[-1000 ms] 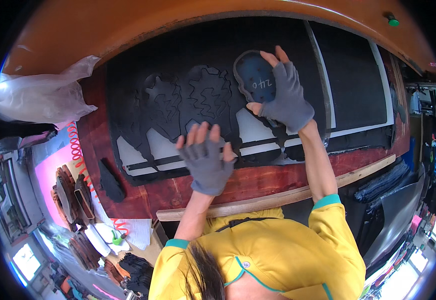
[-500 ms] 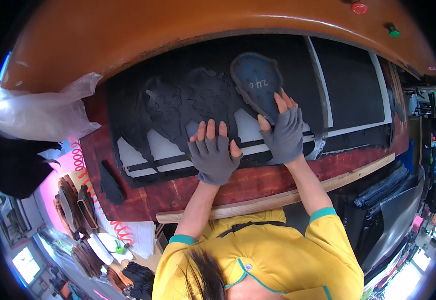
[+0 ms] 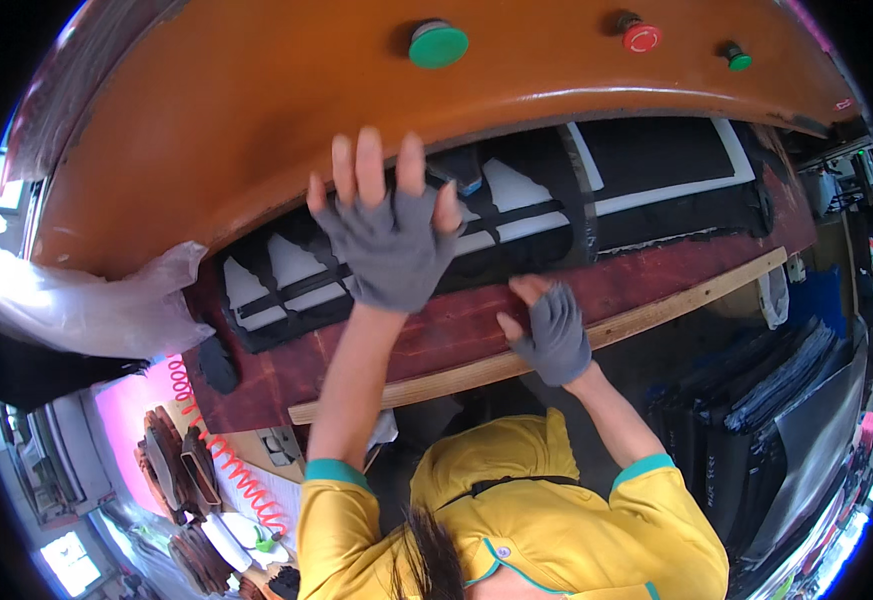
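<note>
My left hand point(image 3: 388, 235), in a grey fingerless glove, is raised with fingers spread and nothing in it, in front of the orange machine housing point(image 3: 226, 130). A large green push button point(image 3: 439, 45) on the housing is above its fingertips. Behind the hand lies cut black sheet material point(image 3: 646, 227) with white showing through gaps. A blue cutting die point(image 3: 469, 185) is on it, mostly hidden by the housing and my hand. My right hand point(image 3: 554, 333), also gloved, is apart from everything by the dark red board point(image 3: 456, 340), thumb and fingers apart, holding nothing.
A red button point(image 3: 642, 38) and a small green button point(image 3: 738, 61) sit on the housing. Along the board's near edge runs a wooden strip point(image 3: 556, 343). Clear plastic sheeting point(image 3: 96, 310) and a coiled red hose point(image 3: 241, 475) are on the left; stacked dark sheets point(image 3: 746, 400) stand right.
Both hands have left the sheet and die. My left hand has gone up towards the housing; my right has drawn back to the board's near edge. The view has tilted up, showing the large green button.
</note>
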{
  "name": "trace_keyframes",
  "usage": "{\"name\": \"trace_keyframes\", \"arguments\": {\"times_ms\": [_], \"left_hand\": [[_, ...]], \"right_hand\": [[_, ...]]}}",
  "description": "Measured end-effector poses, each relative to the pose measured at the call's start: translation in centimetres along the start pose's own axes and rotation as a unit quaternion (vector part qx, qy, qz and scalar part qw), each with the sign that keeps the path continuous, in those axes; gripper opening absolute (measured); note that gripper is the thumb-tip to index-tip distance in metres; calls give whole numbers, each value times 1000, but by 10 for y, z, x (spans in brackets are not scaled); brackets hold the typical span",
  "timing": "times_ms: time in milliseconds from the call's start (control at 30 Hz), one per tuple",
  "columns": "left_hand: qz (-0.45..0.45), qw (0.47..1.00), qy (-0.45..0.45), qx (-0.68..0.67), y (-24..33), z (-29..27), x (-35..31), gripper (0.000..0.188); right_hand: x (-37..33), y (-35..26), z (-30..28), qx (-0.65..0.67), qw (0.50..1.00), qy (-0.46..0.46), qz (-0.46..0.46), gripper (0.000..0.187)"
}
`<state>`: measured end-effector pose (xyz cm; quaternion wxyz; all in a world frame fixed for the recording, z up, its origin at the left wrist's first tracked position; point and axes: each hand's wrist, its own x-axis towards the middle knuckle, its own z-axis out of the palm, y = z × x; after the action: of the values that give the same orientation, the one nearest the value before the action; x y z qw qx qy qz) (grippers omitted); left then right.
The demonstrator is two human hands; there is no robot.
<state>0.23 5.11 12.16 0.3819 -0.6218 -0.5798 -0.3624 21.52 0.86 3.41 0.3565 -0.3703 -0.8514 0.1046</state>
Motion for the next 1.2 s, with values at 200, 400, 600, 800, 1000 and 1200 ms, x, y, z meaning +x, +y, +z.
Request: {"name": "trace_keyframes", "arguments": {"times_ms": [200,400,600,800,1000,1200], "left_hand": [[146,981,-57,115,-3,70,97,51],[11,998,-46,-50,10,46,13,56],[-112,949,-290,-48,36,-33,-118,50],[-139,943,-301,-8,42,-39,-160,30],[-193,924,-328,-28,49,-41,-150,13],[-223,920,-309,-89,56,-61,-142,11]], "right_hand": [[3,22,27,6,999,-46,-2,19],[35,31,42,-23,997,-74,21,16],[31,31,41,-30,995,-93,-4,18],[29,28,41,-42,996,-77,1,22],[28,24,43,-66,996,-58,-5,26],[13,14,34,-32,997,-64,-5,22]]}}
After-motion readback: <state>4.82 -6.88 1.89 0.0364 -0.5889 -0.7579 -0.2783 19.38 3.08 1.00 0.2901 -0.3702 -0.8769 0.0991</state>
